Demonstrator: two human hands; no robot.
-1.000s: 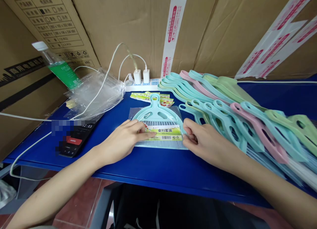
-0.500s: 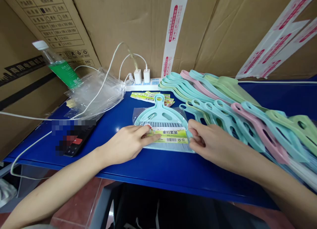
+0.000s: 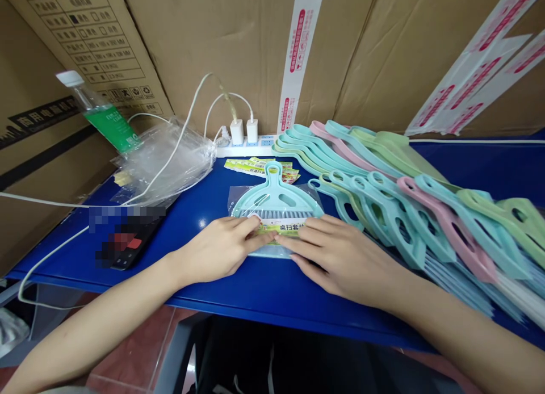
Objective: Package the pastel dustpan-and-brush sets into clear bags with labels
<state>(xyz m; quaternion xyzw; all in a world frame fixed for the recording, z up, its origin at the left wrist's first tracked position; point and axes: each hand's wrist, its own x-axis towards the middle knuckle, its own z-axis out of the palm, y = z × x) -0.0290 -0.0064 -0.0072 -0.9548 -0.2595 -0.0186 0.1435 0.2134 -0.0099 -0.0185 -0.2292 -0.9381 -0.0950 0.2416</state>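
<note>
A light-blue dustpan with a small grey-bristled brush lies on the table inside a clear plastic bag. A green and white label crosses its lower part. My left hand rests on the left side of the package, thumb and index finger apart over the label. From the right, my right hand lies across the label with its fingers stretched out. The two hands' fingertips nearly meet at the label's middle. Part of the label and the pan's lower edge are covered by my hands.
Stacked dustpans and brushes in blue, pink and green fill the right side. Loose labels lie by a power strip. Left are clear bags, a bottle, a cable and a dark, partly blurred object.
My right hand has moved left from the package's right edge onto the label, and its curled fingers have straightened. My left hand has stayed nearly still.
</note>
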